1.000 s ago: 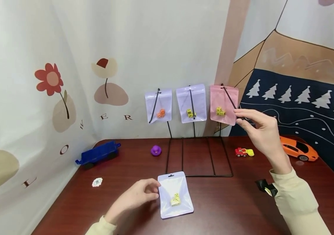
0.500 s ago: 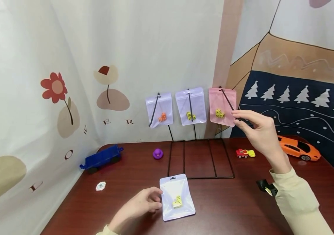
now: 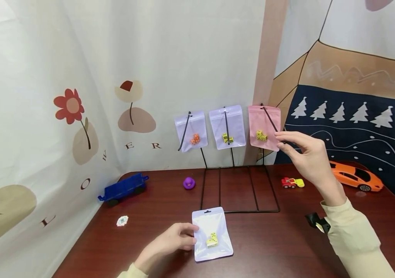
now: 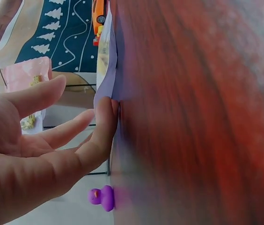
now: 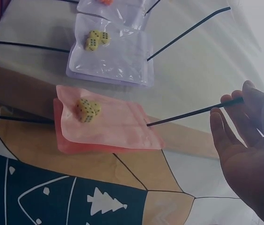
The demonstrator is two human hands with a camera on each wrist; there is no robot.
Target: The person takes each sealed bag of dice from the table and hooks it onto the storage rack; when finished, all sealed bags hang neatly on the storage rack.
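Observation:
A lilac zip bag [image 3: 213, 221] with yellow dice in its window lies on the table near me. My left hand [image 3: 169, 242] is at its left side, fingertips touching the bag's edge and the thumb held apart in the left wrist view. My right hand [image 3: 307, 160] is raised and pinches the free end of a black display-rack hook [image 5: 183, 115] between thumb and fingers. A pink zip bag [image 5: 111, 124] with yellow dice hangs from that hook, close to the rack's upright. Two lilac bags hang on the other hooks, the middle one [image 3: 234, 123] with yellow dice, the left one [image 3: 194, 125] with orange dice.
The rack's wire base [image 3: 249, 211] stands at the table's back middle. Left of it are a purple duck [image 3: 189, 183], a blue trailer [image 3: 124, 188] and a white chip [image 3: 122, 221]. To its right sit a red-yellow toy vehicle [image 3: 292, 182] and an orange car [image 3: 356, 175].
The head view has shifted slightly. Both hands stay nearly in place, the left beside the lying bag and the right at the hook's end. The bags hang as before.

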